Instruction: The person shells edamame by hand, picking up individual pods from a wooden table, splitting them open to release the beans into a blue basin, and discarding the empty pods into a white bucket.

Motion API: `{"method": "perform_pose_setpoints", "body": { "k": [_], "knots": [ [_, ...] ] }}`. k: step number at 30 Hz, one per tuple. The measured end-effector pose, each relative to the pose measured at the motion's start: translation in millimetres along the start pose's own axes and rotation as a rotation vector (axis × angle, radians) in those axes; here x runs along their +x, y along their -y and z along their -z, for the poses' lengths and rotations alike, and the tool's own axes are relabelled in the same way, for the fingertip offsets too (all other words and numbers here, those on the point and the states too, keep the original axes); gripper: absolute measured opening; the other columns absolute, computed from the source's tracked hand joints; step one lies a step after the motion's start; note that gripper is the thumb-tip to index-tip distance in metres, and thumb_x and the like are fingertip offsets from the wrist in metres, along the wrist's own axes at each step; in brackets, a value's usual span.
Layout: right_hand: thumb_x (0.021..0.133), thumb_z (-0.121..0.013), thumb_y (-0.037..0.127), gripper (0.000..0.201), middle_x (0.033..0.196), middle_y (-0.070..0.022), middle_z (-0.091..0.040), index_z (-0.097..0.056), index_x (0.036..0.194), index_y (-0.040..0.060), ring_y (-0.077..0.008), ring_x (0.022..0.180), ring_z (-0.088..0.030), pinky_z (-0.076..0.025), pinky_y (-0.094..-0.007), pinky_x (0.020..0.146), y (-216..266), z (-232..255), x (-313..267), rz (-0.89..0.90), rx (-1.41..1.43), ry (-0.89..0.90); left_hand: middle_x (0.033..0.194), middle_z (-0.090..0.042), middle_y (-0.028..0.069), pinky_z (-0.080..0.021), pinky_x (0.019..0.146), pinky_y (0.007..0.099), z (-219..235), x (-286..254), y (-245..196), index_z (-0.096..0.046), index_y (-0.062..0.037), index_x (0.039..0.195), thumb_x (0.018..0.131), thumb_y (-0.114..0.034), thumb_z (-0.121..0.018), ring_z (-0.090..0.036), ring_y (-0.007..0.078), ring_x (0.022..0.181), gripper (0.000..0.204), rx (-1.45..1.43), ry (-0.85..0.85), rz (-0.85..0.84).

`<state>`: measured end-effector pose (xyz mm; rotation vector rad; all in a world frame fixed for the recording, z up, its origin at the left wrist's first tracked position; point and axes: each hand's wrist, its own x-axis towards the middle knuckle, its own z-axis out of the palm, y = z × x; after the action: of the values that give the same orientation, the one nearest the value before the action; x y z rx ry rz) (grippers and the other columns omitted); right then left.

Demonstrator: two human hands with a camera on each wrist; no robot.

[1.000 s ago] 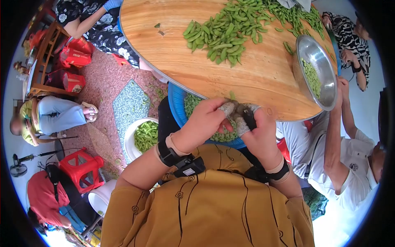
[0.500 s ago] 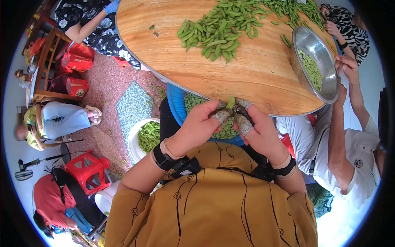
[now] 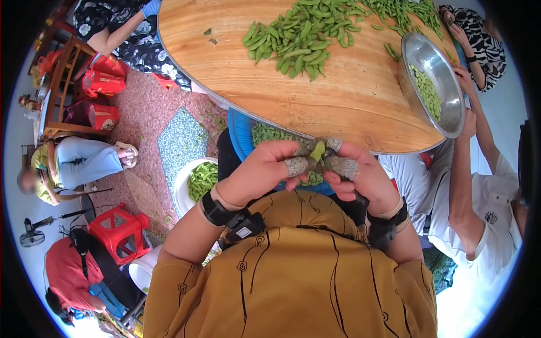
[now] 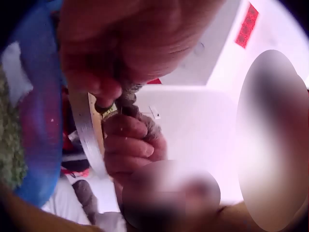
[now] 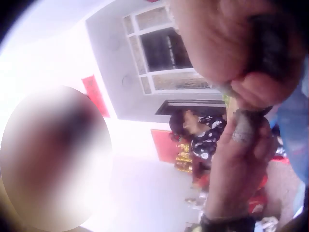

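Observation:
Both hands meet over the blue basin at the table's near edge, with grey wraps on their thumbs and some fingertips. Between those fingertips stands a green soybean pod (image 3: 319,150), its upper part showing and its lower part hidden. My left hand (image 3: 256,172) pinches the pod from the left; my right hand (image 3: 375,174) grips it from the right. In the left wrist view the right hand (image 4: 129,145) lies below the left, wrapped fingertips together. The right wrist view shows the left hand (image 5: 239,169) under the right, a sliver of green near the fingers.
Below the hands, the blue basin (image 3: 238,132) contains shelled beans (image 3: 270,132). A heap of pods (image 3: 298,45) lies on the wooden table (image 3: 327,112). Another person's hands touch a metal bowl (image 3: 448,73) of beans. A white bucket (image 3: 181,194) of pods stands left, near a red stool (image 3: 115,231).
The pod has come lower and more of it shows between the fingertips. My hands have shifted slightly toward my body. The other person's hands have moved along the metal bowl's rim.

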<state>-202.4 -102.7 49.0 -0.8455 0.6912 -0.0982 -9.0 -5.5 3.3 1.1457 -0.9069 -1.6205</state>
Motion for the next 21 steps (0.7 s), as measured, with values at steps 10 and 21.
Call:
{"method": "perform_pose_setpoints", "body": {
  "k": [10,21],
  "knots": [
    [0.091,-0.046,0.007,0.021,0.074,0.0003,-0.054,-0.055,0.109,0.0055,-0.0054,0.052,-0.045,-0.038,-0.0200,0.044,-12.4,-5.9,9.2,0.007,-0.268,-0.107,0.074,-0.061,0.0066,-0.044,0.054,0.0276,-1.3,3.5,18.1,-0.057,0.0023,0.091,0.085,-0.015,-0.062,-0.055,0.0122,0.058,0.020,1.232,-0.219,-0.533],
    [0.090,-0.051,0.010,0.018,0.071,-0.0008,-0.055,-0.056,0.107,0.0042,-0.0074,0.051,-0.048,-0.040,-0.0227,0.045,-24.0,7.5,4.4,-0.002,-0.229,-0.093,0.080,-0.060,0.0058,-0.048,0.058,0.0239,3.6,-6.9,13.3,-0.056,0.0006,0.103,0.095,-0.009,-0.045,-0.058,0.0113,0.065,0.017,-0.281,0.136,0.264]
  ]
}}
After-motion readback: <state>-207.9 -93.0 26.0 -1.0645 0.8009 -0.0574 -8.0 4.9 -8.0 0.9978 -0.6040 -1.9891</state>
